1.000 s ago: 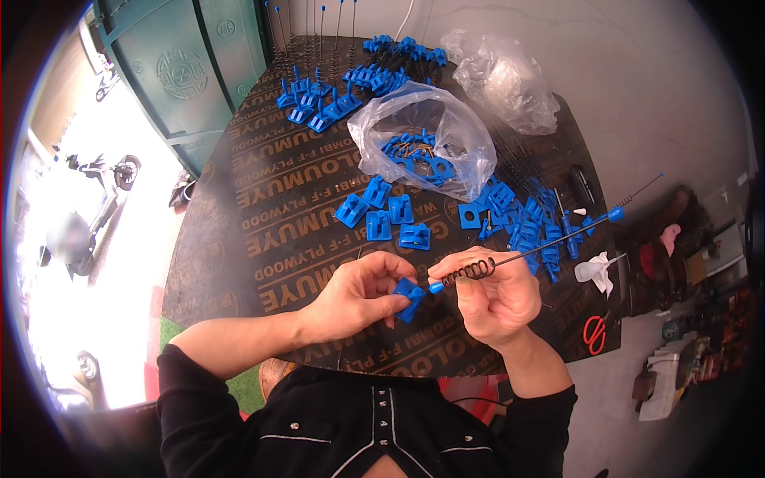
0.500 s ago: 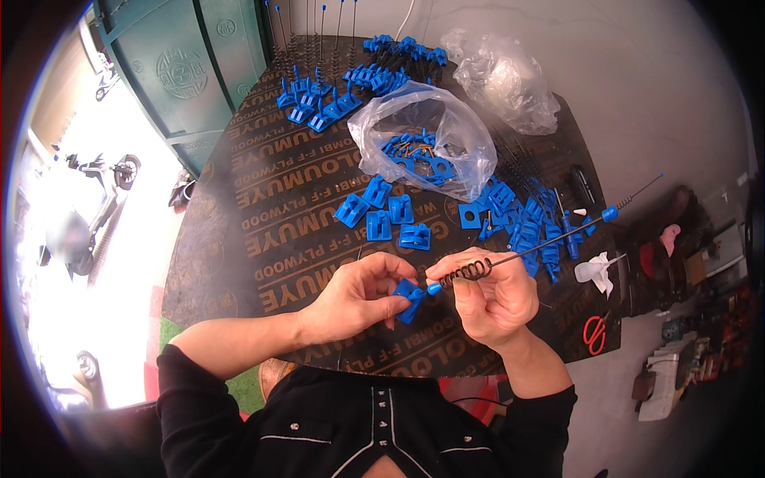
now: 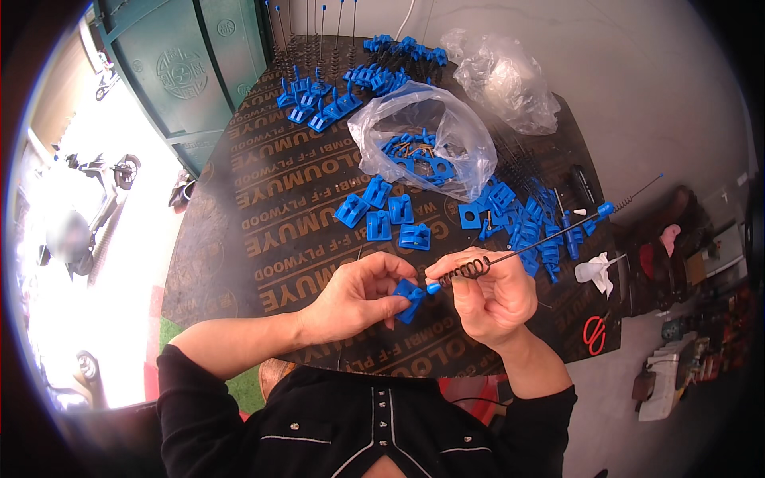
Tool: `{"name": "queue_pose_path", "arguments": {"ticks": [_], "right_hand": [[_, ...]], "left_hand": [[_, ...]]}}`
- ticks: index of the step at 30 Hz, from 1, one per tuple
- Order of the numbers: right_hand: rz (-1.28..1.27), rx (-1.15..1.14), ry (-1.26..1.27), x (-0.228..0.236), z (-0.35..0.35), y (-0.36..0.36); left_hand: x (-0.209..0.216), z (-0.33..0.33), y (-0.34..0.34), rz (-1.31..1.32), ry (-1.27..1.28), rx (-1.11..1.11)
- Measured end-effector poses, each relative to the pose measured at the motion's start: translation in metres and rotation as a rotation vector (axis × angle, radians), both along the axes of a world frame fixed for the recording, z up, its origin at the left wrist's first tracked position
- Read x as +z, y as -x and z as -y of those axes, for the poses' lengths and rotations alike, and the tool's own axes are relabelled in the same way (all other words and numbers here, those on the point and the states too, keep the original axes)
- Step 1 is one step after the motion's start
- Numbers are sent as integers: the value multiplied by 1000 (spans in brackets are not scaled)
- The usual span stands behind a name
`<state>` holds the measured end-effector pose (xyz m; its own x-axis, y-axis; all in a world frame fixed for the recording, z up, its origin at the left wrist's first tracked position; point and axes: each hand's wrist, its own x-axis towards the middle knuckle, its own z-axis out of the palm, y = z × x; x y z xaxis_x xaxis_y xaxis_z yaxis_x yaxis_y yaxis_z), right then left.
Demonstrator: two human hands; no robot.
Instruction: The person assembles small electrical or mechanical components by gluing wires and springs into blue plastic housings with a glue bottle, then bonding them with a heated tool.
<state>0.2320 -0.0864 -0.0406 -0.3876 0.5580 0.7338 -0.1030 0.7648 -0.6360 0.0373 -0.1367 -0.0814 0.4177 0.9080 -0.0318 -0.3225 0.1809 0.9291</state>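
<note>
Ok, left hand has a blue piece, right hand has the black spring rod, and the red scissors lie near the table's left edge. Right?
No: the head view shows the red scissors near the right edge of the table, not the left. The left hand has a blue piece and the right hand the black spring rod.

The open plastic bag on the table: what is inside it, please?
Inside the open plastic bag lie blue parts and small brass-coloured pieces. What lies beneath them is covered and cannot be seen.
</note>
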Motion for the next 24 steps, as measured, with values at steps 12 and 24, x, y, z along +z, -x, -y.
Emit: {"name": "queue_pose_path", "arguments": {"ticks": [12, 24], "right_hand": [[20, -9, 15, -6, 0, 4], [-21, -41, 49, -8, 2, 8]], "left_hand": [[5, 0, 0, -11, 15, 20], [5, 1, 1, 21, 13, 41]]}}
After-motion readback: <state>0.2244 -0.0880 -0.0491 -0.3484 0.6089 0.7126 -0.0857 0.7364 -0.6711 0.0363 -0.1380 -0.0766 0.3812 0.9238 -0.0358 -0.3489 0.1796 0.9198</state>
